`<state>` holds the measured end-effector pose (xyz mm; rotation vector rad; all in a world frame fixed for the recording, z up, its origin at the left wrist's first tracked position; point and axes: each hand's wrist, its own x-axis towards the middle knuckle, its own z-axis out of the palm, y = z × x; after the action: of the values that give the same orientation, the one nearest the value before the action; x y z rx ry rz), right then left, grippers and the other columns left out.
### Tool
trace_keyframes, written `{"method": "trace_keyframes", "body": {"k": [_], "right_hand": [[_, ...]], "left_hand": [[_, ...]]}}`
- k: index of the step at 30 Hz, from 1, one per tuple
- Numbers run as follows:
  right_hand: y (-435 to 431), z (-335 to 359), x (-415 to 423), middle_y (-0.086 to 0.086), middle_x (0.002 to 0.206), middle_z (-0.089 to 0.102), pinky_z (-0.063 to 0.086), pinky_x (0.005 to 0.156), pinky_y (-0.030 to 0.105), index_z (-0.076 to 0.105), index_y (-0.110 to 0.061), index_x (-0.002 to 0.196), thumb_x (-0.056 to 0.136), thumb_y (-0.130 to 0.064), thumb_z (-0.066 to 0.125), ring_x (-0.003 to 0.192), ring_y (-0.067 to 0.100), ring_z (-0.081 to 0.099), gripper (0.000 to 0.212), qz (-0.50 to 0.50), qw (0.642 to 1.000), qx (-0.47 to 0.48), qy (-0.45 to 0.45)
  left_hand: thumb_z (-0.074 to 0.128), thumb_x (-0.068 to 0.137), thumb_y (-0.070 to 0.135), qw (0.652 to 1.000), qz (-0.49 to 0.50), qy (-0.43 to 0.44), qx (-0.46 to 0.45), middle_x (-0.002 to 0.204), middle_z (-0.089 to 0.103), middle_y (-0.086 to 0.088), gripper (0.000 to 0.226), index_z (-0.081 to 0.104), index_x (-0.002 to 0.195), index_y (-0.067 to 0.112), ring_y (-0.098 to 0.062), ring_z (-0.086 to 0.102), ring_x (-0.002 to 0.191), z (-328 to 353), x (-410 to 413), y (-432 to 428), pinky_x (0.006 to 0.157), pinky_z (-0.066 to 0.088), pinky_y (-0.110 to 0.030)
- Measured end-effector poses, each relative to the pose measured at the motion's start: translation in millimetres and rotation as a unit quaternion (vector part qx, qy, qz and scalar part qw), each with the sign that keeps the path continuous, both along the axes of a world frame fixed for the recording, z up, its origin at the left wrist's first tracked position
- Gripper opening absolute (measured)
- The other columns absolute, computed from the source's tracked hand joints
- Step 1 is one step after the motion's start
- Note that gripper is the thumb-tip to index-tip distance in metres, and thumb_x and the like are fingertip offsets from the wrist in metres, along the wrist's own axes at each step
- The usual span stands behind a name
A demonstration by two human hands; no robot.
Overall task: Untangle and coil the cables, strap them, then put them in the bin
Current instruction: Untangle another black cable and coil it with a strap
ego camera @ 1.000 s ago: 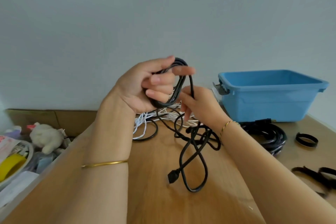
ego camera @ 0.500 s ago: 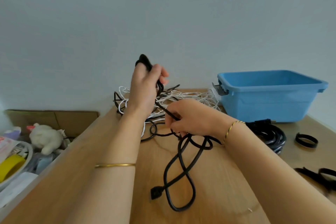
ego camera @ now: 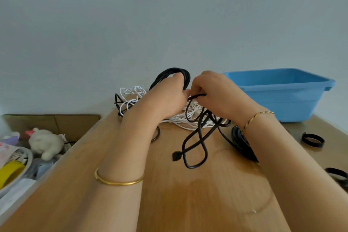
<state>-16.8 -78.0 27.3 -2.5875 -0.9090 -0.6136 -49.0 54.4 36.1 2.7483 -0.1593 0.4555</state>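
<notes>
Together, 2 hands (left, right) grip 1 black cable near 1 bin.

The table is smooth wood with a soft shine. On the table, the bin is smooth blue plastic and the black cable looks rubbery. Left of the table sit a fluffy toy and a dull cardboard box.

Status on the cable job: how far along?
Done, apparently: one black bundle lies coiled near the blue bin, strap not visible. In hand: left hand grips a part-wound black coil, right hand pinches its strand; the plug end lies loose on the table. Left: white tangle, loop straps unused, nothing visibly binned.
</notes>
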Motion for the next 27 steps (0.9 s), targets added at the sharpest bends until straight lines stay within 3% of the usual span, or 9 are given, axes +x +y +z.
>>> {"method": "trace_keyframes", "body": {"k": [3, 6, 8, 12, 16, 19, 23, 25, 27], "right_hand": [[-1, -3, 2, 0.000, 0.102, 0.049, 0.043, 0.084, 0.039, 0.059, -0.017, 0.093, 0.085, -0.008, 0.057, 0.091, 0.023, 0.055, 0.012, 0.001, 0.999, 0.023, -0.025], [0, -4, 2, 0.005, 0.110, 0.049, 0.046, 0.082, 0.044, 0.061, -0.013, 0.099, 0.084, -0.003, 0.058, 0.096, 0.024, 0.052, 0.018, 0.028, 0.999, 0.032, -0.025], [-5, -5, 8, 0.005, 0.109, 0.049, 0.046, 0.082, 0.040, 0.063, -0.013, 0.100, 0.083, 0.000, 0.057, 0.101, 0.022, 0.048, 0.022, 0.019, 0.999, 0.023, -0.037], [-28, -8, 23, 0.003, 0.090, 0.058, 0.040, 0.074, 0.029, 0.070, -0.010, 0.092, 0.086, -0.009, 0.059, 0.089, 0.022, 0.055, 0.012, -0.005, 0.998, 0.053, -0.021], [-45, -15, 29, 0.001, 0.072, 0.063, 0.039, 0.059, 0.019, 0.071, -0.009, 0.088, 0.088, -0.015, 0.061, 0.069, 0.013, 0.055, 0.012, -0.024, 0.989, 0.134, 0.051], [-47, -20, 31, 0.005, 0.071, 0.064, 0.039, 0.056, 0.015, 0.070, -0.007, 0.082, 0.084, -0.011, 0.064, 0.064, 0.012, 0.052, 0.008, -0.041, 0.986, 0.108, 0.120], [-42, -32, 34, -0.002, 0.068, 0.065, 0.046, 0.058, 0.007, 0.070, -0.008, 0.084, 0.080, -0.006, 0.066, 0.063, 0.008, 0.057, 0.005, -0.054, 0.973, 0.084, 0.207], [-40, -40, 36, 0.008, 0.071, 0.071, 0.055, 0.067, 0.019, 0.067, -0.004, 0.081, 0.084, -0.002, 0.063, 0.062, 0.013, 0.064, 0.005, -0.050, 0.945, 0.170, 0.275], [-38, -48, 37, 0.013, 0.072, 0.069, 0.057, 0.060, 0.021, 0.062, -0.002, 0.081, 0.088, 0.000, 0.060, 0.054, 0.013, 0.064, 0.008, -0.052, 0.902, 0.278, 0.326]], "left_hand": [[0.052, 0.092, 0.031, 0.998, -0.027, 0.041, -0.046, 0.084, 0.061, -0.009, 0.021, 0.043, 0.082, 0.014, -0.018, 0.051, 0.066, 1, -3, 3, 0.059, 0.039, -0.033], [0.065, 0.084, 0.031, 0.998, -0.020, 0.032, 0.041, 0.078, 0.055, -0.004, 0.022, 0.047, 0.080, 0.018, -0.016, 0.052, 0.066, -2, -4, 6, 0.052, 0.036, -0.026], [0.066, 0.085, 0.036, 0.999, -0.009, 0.024, 0.048, 0.073, 0.058, -0.004, 0.027, 0.049, 0.077, 0.017, -0.018, 0.058, 0.066, -4, -1, 9, 0.053, 0.037, -0.029], [0.052, 0.094, 0.042, 0.996, 0.014, -0.003, -0.087, 0.061, 0.059, -0.001, 0.039, 0.057, 0.073, 0.009, -0.012, 0.049, 0.050, 0, -2, 26, 0.054, 0.035, -0.027], [0.047, 0.097, 0.034, 0.962, 0.069, -0.111, -0.239, 0.062, 0.059, -0.008, 0.040, 0.064, 0.077, 0.004, -0.022, 0.048, 0.052, 0, 4, 48, 0.063, 0.040, -0.030], [0.047, 0.096, 0.031, 0.925, 0.113, -0.198, -0.303, 0.058, 0.056, -0.001, 0.034, 0.058, 0.070, 0.012, -0.019, 0.048, 0.052, -1, 8, 53, 0.067, 0.043, -0.035], [0.045, 0.096, 0.032, 0.889, 0.121, -0.273, -0.348, 0.058, 0.055, 0.004, 0.027, 0.056, 0.083, 0.011, -0.016, 0.045, 0.050, 4, 9, 52, 0.064, 0.040, -0.034], [0.044, 0.096, 0.032, 0.868, 0.124, -0.313, -0.364, 0.057, 0.055, 0.004, 0.026, 0.052, 0.077, 0.016, -0.015, 0.045, 0.049, 6, 8, 52, 0.063, 0.040, -0.034], [0.044, 0.095, 0.032, 0.846, 0.126, -0.351, -0.381, 0.055, 0.054, 0.004, 0.024, 0.048, 0.074, 0.021, -0.015, 0.045, 0.049, 10, 6, 54, 0.063, 0.041, -0.038]]}}
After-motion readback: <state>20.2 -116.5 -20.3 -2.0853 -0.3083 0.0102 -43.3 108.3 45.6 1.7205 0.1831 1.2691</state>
